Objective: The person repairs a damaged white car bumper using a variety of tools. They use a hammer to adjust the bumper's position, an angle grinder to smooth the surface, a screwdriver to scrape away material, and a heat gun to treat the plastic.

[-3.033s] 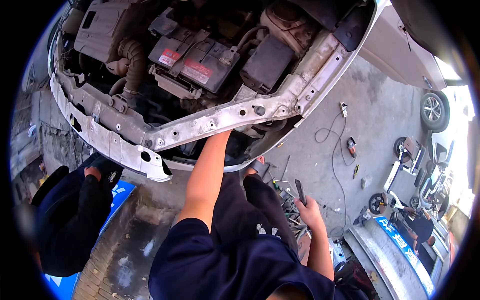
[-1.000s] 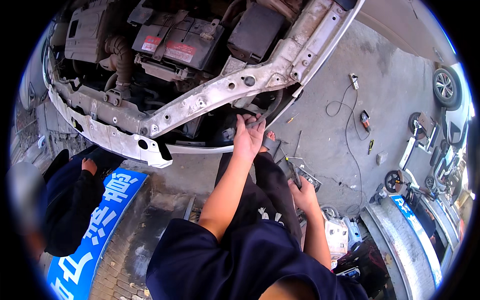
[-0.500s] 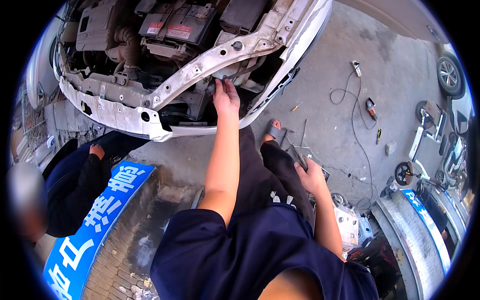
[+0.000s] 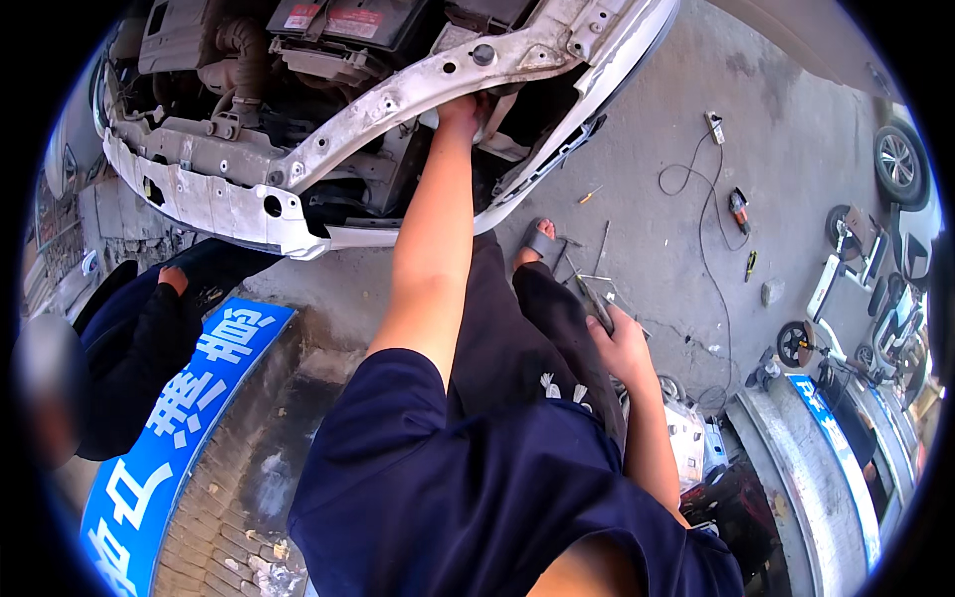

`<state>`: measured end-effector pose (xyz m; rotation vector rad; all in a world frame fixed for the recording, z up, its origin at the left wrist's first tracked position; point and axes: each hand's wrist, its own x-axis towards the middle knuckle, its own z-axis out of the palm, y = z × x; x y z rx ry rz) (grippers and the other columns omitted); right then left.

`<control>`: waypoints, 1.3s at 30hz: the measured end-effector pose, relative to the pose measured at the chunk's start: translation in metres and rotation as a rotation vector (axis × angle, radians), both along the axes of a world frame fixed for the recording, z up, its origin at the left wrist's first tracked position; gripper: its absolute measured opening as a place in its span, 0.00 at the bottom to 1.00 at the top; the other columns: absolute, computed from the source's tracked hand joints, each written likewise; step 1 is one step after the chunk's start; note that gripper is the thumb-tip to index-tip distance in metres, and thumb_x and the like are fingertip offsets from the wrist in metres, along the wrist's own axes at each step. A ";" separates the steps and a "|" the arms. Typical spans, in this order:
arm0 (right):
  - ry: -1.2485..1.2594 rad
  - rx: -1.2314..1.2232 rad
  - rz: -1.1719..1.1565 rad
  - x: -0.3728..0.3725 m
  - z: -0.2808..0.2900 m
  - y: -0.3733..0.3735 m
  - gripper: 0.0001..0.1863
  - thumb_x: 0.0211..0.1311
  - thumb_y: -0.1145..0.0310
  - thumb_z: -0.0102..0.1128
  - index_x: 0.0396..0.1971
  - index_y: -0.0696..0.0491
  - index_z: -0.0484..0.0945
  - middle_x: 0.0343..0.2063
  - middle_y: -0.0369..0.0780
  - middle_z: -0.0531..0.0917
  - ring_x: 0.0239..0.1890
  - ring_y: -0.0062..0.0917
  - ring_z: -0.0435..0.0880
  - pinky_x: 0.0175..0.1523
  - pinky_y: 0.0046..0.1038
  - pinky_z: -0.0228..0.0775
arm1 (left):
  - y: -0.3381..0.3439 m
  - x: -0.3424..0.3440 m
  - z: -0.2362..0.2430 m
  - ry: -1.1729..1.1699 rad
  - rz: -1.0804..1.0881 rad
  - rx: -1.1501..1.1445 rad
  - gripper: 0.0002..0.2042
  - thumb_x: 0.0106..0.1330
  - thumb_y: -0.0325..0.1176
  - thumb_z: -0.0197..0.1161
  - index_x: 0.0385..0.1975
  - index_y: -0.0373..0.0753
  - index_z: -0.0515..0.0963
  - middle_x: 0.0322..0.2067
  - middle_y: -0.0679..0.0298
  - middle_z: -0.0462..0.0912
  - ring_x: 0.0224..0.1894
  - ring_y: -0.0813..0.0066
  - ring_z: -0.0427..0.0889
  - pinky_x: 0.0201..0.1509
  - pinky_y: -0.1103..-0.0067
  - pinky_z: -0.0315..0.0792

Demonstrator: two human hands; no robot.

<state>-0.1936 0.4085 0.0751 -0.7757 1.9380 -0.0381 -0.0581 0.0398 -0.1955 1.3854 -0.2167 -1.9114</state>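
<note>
A: What was new with the left hand (image 4: 460, 113)?
B: Half a second before, its fingers could be seen, bent at a dark part in the gap. Now it had gone further in, below the pale metal bar (image 4: 348, 126) at the front of the car (image 4: 214, 207), and most of the fingers were hidden.
A: Was it holding something there?
B: I could not tell, neither how far open it was. For the work, I judged, this meant feeling more than seeing.
A: And the right hand (image 4: 624, 346)?
B: It stayed low beside the leg, closed around a long dark tool (image 4: 594, 301). The tool pointed away from the body, well apart from the car, so I think only the left hand was working in the gap.
A: Where was the battery (image 4: 358, 22)?
B: In the engine space, beyond the bar. The left hand was not on its top. An orange and dark power tool (image 4: 738, 206) lay on the floor (image 4: 686, 298), to the right.
</note>
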 end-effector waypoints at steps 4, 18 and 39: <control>-0.033 -0.011 -0.028 0.006 -0.005 -0.004 0.20 0.61 0.55 0.58 0.35 0.61 0.75 0.26 0.59 0.80 0.35 0.54 0.81 0.41 0.44 0.71 | -0.029 0.004 -0.009 -0.479 -0.547 -0.701 0.18 0.71 0.47 0.48 0.57 0.51 0.72 0.52 0.65 0.78 0.48 0.68 0.77 0.48 0.75 0.73; -0.011 0.027 -0.063 0.004 -0.015 -0.009 0.19 0.61 0.56 0.58 0.34 0.60 0.76 0.26 0.57 0.80 0.35 0.53 0.80 0.41 0.43 0.71 | -0.020 -0.016 0.020 0.104 0.050 -0.214 0.20 0.71 0.48 0.47 0.57 0.46 0.71 0.55 0.61 0.76 0.53 0.65 0.75 0.55 0.71 0.70; -0.088 -0.037 -0.070 0.023 -0.015 -0.045 0.19 0.62 0.57 0.58 0.35 0.62 0.73 0.27 0.59 0.79 0.37 0.55 0.80 0.41 0.46 0.71 | -0.002 0.028 0.037 0.397 0.177 -0.170 0.24 0.71 0.49 0.47 0.58 0.39 0.70 0.59 0.56 0.73 0.59 0.61 0.73 0.66 0.66 0.66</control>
